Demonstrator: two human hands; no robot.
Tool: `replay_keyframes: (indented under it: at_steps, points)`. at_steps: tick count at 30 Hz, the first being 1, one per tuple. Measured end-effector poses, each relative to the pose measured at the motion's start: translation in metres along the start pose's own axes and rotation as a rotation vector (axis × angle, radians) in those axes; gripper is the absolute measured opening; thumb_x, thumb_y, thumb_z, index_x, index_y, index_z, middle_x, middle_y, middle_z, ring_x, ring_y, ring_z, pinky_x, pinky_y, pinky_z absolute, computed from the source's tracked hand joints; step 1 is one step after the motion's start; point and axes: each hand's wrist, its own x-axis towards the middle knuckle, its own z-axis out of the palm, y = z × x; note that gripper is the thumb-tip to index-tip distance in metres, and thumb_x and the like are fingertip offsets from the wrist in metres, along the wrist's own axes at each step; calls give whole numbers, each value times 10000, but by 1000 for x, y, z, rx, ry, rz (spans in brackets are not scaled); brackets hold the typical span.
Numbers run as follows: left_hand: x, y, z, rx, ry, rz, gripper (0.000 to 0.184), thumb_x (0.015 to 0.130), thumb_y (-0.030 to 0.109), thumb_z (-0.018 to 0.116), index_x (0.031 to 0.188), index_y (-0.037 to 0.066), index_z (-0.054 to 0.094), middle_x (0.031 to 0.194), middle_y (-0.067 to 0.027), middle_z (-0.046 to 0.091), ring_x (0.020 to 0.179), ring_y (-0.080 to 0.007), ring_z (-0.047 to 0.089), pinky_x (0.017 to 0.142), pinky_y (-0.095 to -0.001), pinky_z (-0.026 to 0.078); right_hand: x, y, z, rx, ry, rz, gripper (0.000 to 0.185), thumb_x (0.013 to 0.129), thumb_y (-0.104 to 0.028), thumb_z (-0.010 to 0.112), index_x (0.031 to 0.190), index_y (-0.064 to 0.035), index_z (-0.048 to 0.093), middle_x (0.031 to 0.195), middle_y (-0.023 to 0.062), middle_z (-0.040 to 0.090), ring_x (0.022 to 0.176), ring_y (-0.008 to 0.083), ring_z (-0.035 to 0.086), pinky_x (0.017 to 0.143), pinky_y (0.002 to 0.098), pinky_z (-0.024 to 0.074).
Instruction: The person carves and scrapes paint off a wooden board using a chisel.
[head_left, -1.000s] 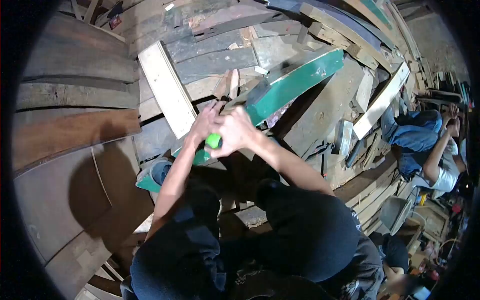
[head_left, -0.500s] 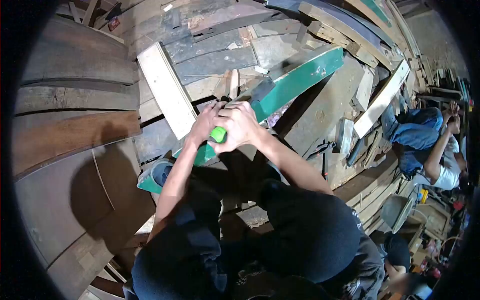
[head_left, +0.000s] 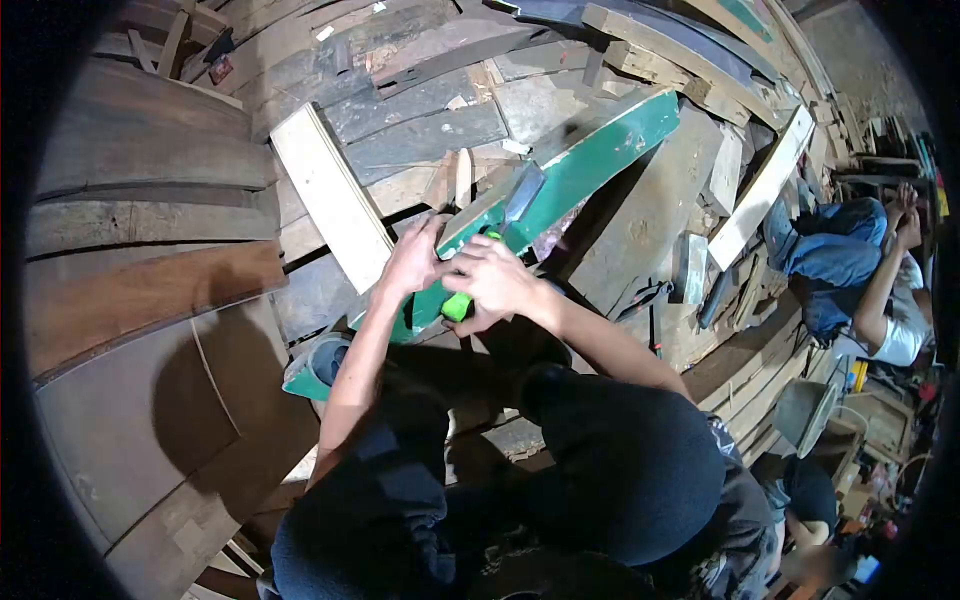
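Note:
My right hand (head_left: 490, 283) is closed around the green-and-black handle of a chisel (head_left: 524, 190). Its wide flat metal blade points up and to the right, over the face of a green-painted board (head_left: 600, 155). Close by on the left, my left hand (head_left: 408, 260) has its fingers and thumb bent around the bare upper edge of that board, near my right fingers. The board slants from between my knees toward the upper right. My hands cover part of it.
A pale plank (head_left: 330, 195) lies left of my hands. A grey cup-like container (head_left: 328, 357) sits by my left forearm. Pliers (head_left: 643, 298) and wood offcuts lie to the right. Another person in jeans (head_left: 835, 255) sits at the far right.
My left hand has come off the chisel handle and shifted left onto the board edge. My right hand has moved slightly right and the chisel has turned, showing its blade more clearly.

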Motion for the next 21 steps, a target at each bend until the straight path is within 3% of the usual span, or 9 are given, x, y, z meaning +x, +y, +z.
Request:
replay_keyframes:
  at_steps: [2,4,6,12,14,16,17,20,21]
  points:
    - [2,-9,4,-128,-11,30,687,701,162,800,1308,-18,535,1200,-269,604,1125,-425,606,887,-493,515,6,-5,-11,-14,61,9,548,537,-505,811,832,-74,645,823,90,610,745,268,596,765,398,446]
    - [1,-13,7,0,19,77,692,716,191,800,1324,-3,533,1243,-261,594,1158,-450,580,935,-491,502,7,-9,-9,-4,-120,124,591,605,-603,765,875,-81,699,869,118,680,873,300,675,911,413,483]
    - [2,-15,11,56,69,94,678,732,192,792,1330,3,533,1253,-257,589,1189,-459,555,973,-494,485,6,-7,10,-50,-161,44,611,634,-641,739,848,-70,706,906,132,725,889,282,715,859,412,537]
    - [2,-7,3,-47,2,42,702,701,144,806,1332,14,529,1230,-261,585,1188,-458,552,979,-501,481,0,-2,13,-34,21,82,540,632,-611,737,800,-99,701,828,116,720,810,314,720,828,431,559]
    - [2,-9,4,-50,9,63,711,686,136,813,1329,18,534,1228,-260,586,1178,-455,559,978,-499,482,6,-7,9,-70,-69,160,534,618,-605,738,791,-101,699,839,118,721,828,324,718,838,430,560]
    - [3,-9,7,17,30,40,706,705,171,817,1334,27,532,1284,-258,579,1154,-452,579,969,-500,491,2,-11,20,-104,-1,-23,519,598,-585,750,781,-102,696,840,120,721,831,327,714,833,425,564]
    - [2,-10,8,26,22,40,700,713,178,815,1335,26,532,1288,-260,577,1142,-445,587,953,-496,500,-3,-13,22,-41,-147,-13,517,592,-581,749,801,-110,707,839,102,717,842,323,711,871,440,549]
    - [3,-8,4,8,-27,-4,711,704,171,813,1339,26,531,1289,-268,576,1120,-427,603,919,-486,517,-6,5,14,-38,-2,54,533,585,-592,750,831,-120,719,807,83,703,821,306,702,896,458,527]
    - [3,-12,5,-24,-13,27,719,696,167,815,1341,26,531,1290,-270,575,1120,-428,603,920,-487,516,0,3,11,-49,96,47,493,551,-543,773,797,-124,693,745,57,647,764,272,682,785,418,521]
